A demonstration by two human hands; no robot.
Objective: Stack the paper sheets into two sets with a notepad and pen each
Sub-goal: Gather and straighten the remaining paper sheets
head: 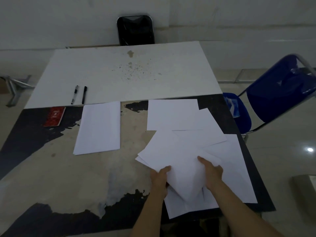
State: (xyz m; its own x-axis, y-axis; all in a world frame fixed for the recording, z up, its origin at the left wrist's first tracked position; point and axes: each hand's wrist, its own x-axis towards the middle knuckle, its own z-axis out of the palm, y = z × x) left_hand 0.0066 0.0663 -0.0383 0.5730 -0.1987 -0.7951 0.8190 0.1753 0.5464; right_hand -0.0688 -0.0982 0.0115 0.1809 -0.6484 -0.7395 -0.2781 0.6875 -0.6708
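Left hand (159,178) and right hand (212,173) both grip a sheaf of loose sheets (179,161) at lower right, gathering them to square up a second stack.

Nothing here can be read: the red notepad (54,116) at the table's far left carries a pale printed mark on its cover, but it is too blurred and small to make out

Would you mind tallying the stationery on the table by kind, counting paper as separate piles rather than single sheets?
Pens: 2, one beside the other
Red notepads: 1
Neat paper stacks: 1
Loose paper spreads: 1, partly gathered in the hands, left and right
Total: 5
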